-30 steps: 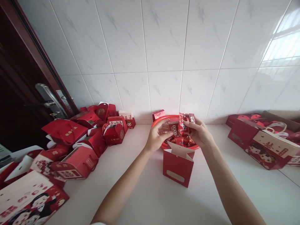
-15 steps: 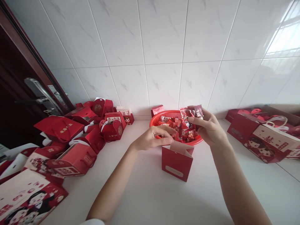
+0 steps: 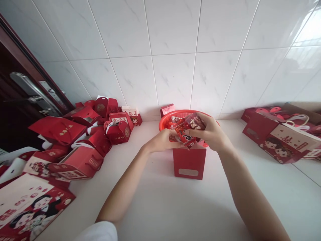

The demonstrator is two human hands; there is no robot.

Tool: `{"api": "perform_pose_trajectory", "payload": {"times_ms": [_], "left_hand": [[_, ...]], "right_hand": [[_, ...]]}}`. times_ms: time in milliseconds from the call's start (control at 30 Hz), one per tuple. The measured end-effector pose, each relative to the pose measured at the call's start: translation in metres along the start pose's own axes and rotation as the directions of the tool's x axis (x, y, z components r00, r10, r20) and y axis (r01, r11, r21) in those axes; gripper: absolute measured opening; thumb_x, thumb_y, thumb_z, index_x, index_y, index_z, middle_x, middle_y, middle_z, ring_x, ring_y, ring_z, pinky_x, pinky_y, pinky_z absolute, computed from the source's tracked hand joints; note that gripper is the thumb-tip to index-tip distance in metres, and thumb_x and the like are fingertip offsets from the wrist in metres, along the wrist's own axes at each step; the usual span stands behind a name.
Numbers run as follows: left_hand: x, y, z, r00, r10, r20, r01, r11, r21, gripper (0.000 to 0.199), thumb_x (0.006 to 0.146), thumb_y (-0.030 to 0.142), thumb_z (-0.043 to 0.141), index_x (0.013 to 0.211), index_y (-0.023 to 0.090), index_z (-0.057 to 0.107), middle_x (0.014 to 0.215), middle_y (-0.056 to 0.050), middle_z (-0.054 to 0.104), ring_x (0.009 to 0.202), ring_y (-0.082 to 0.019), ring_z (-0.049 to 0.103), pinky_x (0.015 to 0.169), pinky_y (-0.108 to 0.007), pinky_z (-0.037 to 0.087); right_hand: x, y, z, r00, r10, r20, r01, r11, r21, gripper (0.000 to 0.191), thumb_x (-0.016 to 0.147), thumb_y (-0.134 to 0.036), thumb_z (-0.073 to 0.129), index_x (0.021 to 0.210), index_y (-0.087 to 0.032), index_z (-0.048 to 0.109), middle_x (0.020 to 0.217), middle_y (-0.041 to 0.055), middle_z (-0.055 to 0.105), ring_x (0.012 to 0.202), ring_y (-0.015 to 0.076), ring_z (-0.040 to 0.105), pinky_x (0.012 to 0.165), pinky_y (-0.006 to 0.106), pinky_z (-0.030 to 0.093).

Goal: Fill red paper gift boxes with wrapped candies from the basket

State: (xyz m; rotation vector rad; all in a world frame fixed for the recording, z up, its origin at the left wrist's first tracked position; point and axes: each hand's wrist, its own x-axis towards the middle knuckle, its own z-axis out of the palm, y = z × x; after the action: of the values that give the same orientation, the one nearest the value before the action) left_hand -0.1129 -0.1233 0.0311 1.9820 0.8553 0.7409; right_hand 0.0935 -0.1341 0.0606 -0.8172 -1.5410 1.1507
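In my right hand [image 3: 212,133], a few red and dark-red candy packets [image 3: 189,130] are gripped over the top of an upright red box [image 3: 190,160]. My left hand [image 3: 164,140] is at the box's upper left edge, its fingers bent and partly hidden behind the packets and the box. Behind the box sits a red plastic basket [image 3: 163,124] with wrapped candies [image 3: 175,119] in it, partly covered by my hands.
Many red gift boxes [image 3: 82,162] are piled at the left, near a dark door [image 3: 15,110]. At the right stand more boxes [image 3: 278,140] and an open carton [image 3: 304,112]. A small pink box [image 3: 167,109] leans by the tiled wall.
My right hand has moved left and the packets now hang over the box opening. The box has turned to face me more squarely. The view has tipped down slightly.
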Motion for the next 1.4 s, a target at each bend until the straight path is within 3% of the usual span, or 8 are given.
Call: {"api": "perform_pose_trajectory", "payload": {"times_ms": [133,333,600,800,967,1200,1300,1400], "left_hand": [[0.000,0.000,-0.001,0.999,0.026,-0.027,-0.026,0.999,0.034,0.023,0.079,0.038,0.078,0.094,0.020,0.080,0.092,-0.007,0.078,0.088,-0.024,0.073,0.073,-0.029,0.059],[-0.004,0.002,-0.004,0.997,0.016,-0.076,-0.007,0.992,0.126,0.024,0.080,0.043,0.077,0.093,0.023,0.081,0.099,-0.006,0.077,0.092,-0.023,0.071,0.074,-0.029,0.058],[-0.006,0.003,-0.007,0.999,-0.028,-0.042,0.033,0.991,0.133,0.037,0.076,0.044,0.082,0.107,0.024,0.079,0.106,-0.007,0.075,0.098,-0.027,0.070,0.079,-0.034,0.058],[-0.002,0.001,-0.008,0.999,-0.032,-0.025,0.032,0.999,-0.020,0.031,0.067,0.037,0.088,0.092,0.019,0.081,0.091,-0.008,0.075,0.088,-0.029,0.072,0.079,-0.039,0.058],[-0.002,0.000,-0.009,0.997,-0.071,0.008,0.071,0.997,0.027,0.034,0.074,0.042,0.083,0.099,0.021,0.080,0.098,-0.007,0.075,0.095,-0.028,0.070,0.083,-0.037,0.056],[-0.003,0.005,-0.010,0.991,-0.132,0.034,0.130,0.990,0.053,0.044,0.070,0.046,0.085,0.107,0.023,0.077,0.105,-0.005,0.074,0.100,-0.026,0.066,0.086,-0.036,0.053],[-0.003,0.005,-0.010,0.990,-0.138,0.031,0.136,0.988,0.067,0.040,0.072,0.048,0.083,0.102,0.022,0.077,0.100,-0.004,0.073,0.098,-0.025,0.066,0.086,-0.037,0.052],[-0.003,0.005,-0.009,0.988,-0.154,0.004,0.153,0.985,0.075,0.042,0.069,0.049,0.084,0.101,0.022,0.077,0.103,-0.005,0.073,0.101,-0.025,0.065,0.087,-0.038,0.052]], "right_hand": [[-0.003,-0.003,0.000,1.000,-0.008,-0.007,0.008,1.000,0.025,0.026,0.059,-0.019,0.088,0.071,-0.022,0.065,0.061,-0.0039,0.059,0.055,0.0122,0.053,0.044,0.023,0.043],[-0.006,-0.012,-0.010,0.997,-0.055,-0.054,0.056,0.998,0.018,0.028,0.060,-0.020,0.088,0.081,-0.022,0.069,0.064,-0.0041,0.061,0.053,0.0115,0.054,0.044,0.022,0.041],[-0.004,-0.006,-0.011,0.992,-0.117,0.042,0.123,0.965,-0.233,0.030,0.063,-0.012,0.080,0.089,-0.026,0.074,0.075,-0.0017,0.068,0.063,0.0154,0.058,0.051,0.024,0.041],[-0.003,-0.001,-0.007,0.965,-0.082,0.250,0.206,0.826,-0.524,0.042,0.064,-0.006,0.069,0.098,-0.030,0.075,0.076,-0.0016,0.071,0.064,0.0170,0.056,0.054,0.025,0.036],[-0.004,0.000,-0.008,0.943,-0.137,0.303,0.298,0.750,-0.590,0.042,0.066,-0.005,0.067,0.099,-0.030,0.074,0.085,0.0002,0.074,0.068,0.0189,0.060,0.055,0.026,0.034],[-0.005,-0.002,-0.004,0.943,-0.078,0.323,0.314,0.524,-0.791,0.042,0.080,-0.004,0.055,0.115,-0.025,0.065,0.108,0.0057,0.074,0.084,0.0211,0.066,0.059,0.026,0.040],[-0.006,-0.001,-0.003,0.936,-0.093,0.338,0.334,0.530,-0.780,0.039,0.081,-0.007,0.058,0.116,-0.024,0.065,0.108,0.0068,0.074,0.089,0.0233,0.067,0.061,0.027,0.044],[-0.008,-0.002,-0.005,0.935,-0.144,0.324,0.342,0.609,-0.716,0.033,0.086,-0.012,0.057,0.115,-0.025,0.065,0.109,0.0058,0.073,0.091,0.0226,0.068,0.067,0.029,0.049]]}}
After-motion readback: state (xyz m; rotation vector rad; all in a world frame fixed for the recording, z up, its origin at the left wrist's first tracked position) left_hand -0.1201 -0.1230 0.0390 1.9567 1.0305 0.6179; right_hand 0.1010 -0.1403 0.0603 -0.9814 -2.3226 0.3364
